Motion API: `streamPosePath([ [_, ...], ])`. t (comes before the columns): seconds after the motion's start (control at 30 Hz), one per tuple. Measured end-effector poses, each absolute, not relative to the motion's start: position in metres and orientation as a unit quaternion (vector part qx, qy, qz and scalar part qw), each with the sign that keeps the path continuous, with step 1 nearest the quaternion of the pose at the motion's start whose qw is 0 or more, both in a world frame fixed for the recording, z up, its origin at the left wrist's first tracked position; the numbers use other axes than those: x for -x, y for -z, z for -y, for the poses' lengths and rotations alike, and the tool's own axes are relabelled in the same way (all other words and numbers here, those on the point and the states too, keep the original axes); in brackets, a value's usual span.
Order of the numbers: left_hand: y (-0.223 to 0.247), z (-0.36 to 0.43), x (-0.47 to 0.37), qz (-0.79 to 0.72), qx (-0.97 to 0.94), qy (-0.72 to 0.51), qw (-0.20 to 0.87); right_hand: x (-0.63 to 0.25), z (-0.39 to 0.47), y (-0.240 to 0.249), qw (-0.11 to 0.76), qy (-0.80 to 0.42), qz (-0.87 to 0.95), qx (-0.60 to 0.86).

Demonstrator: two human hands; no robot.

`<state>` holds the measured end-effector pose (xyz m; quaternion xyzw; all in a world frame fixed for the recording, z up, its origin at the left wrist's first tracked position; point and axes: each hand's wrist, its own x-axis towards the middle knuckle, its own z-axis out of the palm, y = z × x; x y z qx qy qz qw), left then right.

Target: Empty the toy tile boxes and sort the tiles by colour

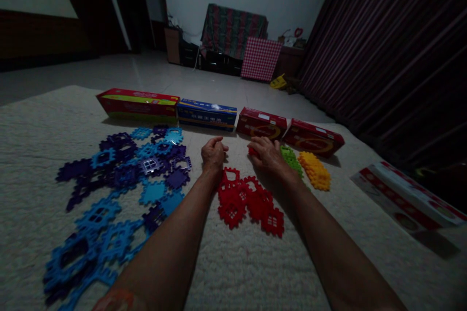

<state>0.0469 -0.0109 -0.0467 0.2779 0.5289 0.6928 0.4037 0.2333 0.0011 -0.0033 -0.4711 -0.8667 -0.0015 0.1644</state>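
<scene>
My left hand (214,154) is closed, its fingers curled in above the mat; whatever it may hold is hidden. My right hand (268,156) has its fingers bent over a red interlocking building piece (252,151), which shows only in part under the fingertips. Nearer to me, between my forearms, lies a loose pile of red toothed pieces (233,204), some with window-like openings. Just right of my right hand are green pieces (290,159), partly covered by it. Beside those, a neat row of yellow pieces (314,171) lies overlapped.
Blue pieces (153,192) and purple pieces (73,169) are scattered mixed on the left of the pale mat (241,267). A red-and-green box (140,105), a blue box (206,115) and two dark red boxes (261,124) line the far side. A red-and-white box (404,199) stands at right.
</scene>
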Motion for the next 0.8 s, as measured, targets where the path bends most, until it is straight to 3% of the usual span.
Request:
streamPosePath([
  [0.13,0.043,0.011,-0.046,-0.521,-0.251,-0.704,0.411,-0.227,0.001,0.003,0.185,-0.007,0.879,0.441],
  [0.27,0.042,0.01,-0.043,-0.514,-0.228,-0.718,0.41,-0.215,0.012,-0.003,0.188,-0.103,0.896,0.39],
  [0.37,0.043,0.008,-0.041,-0.516,-0.221,-0.722,0.404,-0.204,0.025,-0.006,0.128,-0.144,0.904,0.382],
  [0.5,0.044,0.007,-0.041,-0.512,-0.225,-0.723,0.405,-0.189,0.038,-0.002,0.054,-0.099,0.907,0.405],
  [0.63,0.042,0.008,-0.043,-0.513,-0.226,-0.722,0.406,-0.179,0.043,0.001,0.062,-0.074,0.88,0.466],
  [0.8,0.038,0.011,-0.045,-0.514,-0.212,-0.723,0.411,-0.191,0.036,-0.003,0.124,-0.155,0.857,0.475],
])
